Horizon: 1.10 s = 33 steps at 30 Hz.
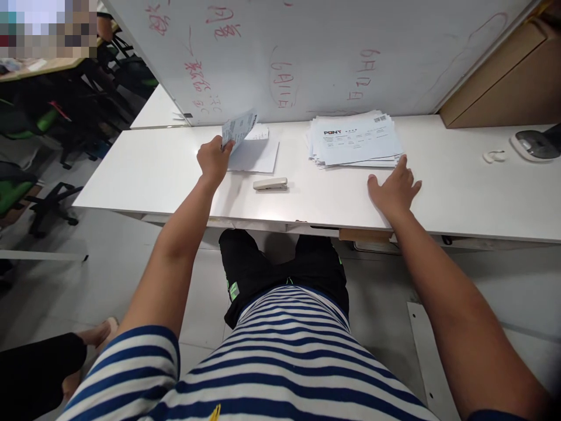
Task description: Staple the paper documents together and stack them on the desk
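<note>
My left hand (214, 159) is closed on a printed paper sheet (239, 130), its thumb on top and the sheet tilted up. Under that sheet, white papers (258, 156) lie flat on the desk. My right hand (394, 186) has its fingers spread, one fingertip at the lower right corner of a stack of printed sheets (355, 140) with "PONY" on the top page. The stack's edges are uneven. Between the two paper piles, nearer to me, a pale stapler (270, 184) rests on the desk.
The white desk (456, 199) runs across in front of me. Behind it stands a whiteboard (324, 52) with red writing. At the right are a cardboard box (504, 76), a grey-black device (535, 144) and a small white object (494, 156). Another person's leg (41, 374) shows lower left.
</note>
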### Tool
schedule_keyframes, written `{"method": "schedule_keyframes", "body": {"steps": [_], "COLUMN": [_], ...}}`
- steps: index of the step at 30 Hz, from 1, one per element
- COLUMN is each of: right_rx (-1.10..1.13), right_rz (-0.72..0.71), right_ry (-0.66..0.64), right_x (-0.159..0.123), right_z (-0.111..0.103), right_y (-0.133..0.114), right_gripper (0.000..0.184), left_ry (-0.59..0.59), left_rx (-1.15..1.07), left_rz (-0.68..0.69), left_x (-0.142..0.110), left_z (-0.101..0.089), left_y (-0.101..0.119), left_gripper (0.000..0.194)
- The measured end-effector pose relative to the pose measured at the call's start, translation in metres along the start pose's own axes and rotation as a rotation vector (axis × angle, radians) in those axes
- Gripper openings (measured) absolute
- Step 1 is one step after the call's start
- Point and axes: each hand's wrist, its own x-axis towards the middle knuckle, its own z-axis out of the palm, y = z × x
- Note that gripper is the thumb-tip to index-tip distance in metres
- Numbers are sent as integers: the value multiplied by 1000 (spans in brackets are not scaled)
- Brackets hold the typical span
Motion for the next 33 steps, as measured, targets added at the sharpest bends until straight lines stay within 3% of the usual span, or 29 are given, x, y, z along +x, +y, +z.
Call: {"method": "schedule_keyframes", "body": {"steps": [3, 6, 8, 10, 12, 14, 17, 21, 25, 30, 33], "right_rx": [48, 185, 462, 855, 1196, 1406, 1473, 1391, 1285, 1213, 1147], "right_rz": [-46, -168, -235, -246, -185, -75, 153, 349, 435, 415, 366], "right_ry": [114, 282, 162, -157, -465, -604, -571, -399, -227, -109, -28], "right_x": [-9, -38, -69, -104, -133, -154, -168, -173, -177, -185, -188], "right_z": [-9, -25, -40, -54, -66, -73, -68, -41, -20, -14, -14], "right_y": [-6, -25, -46, -67, -85, -96, -98, -75, -40, -11, -3], "right_gripper": [84, 73, 73, 78, 87, 87, 69, 56, 49, 46, 46], "left_ry": [99, 192, 216, 162, 34, -110, -185, -142, -172, -260, -421], "left_rx": [-10, -50, -89, -150, -208, -250, -292, -274, -296, -315, -390], "left_rz": [-9, 28, 111, 291, 524, 815, 1099, 1219, 1189, 772, 676], "left_x": [-6, -25, -49, -81, -116, -150, -189, -210, -197, -159, -148], "left_z": [-21, -48, -61, -65, -59, -45, -18, 5, 3, -9, -14], "left_y": [2, 10, 21, 37, 54, 68, 80, 85, 87, 90, 98], "left_gripper": [40, 46, 50, 43, 35, 30, 28, 31, 59, 65, 68]}}
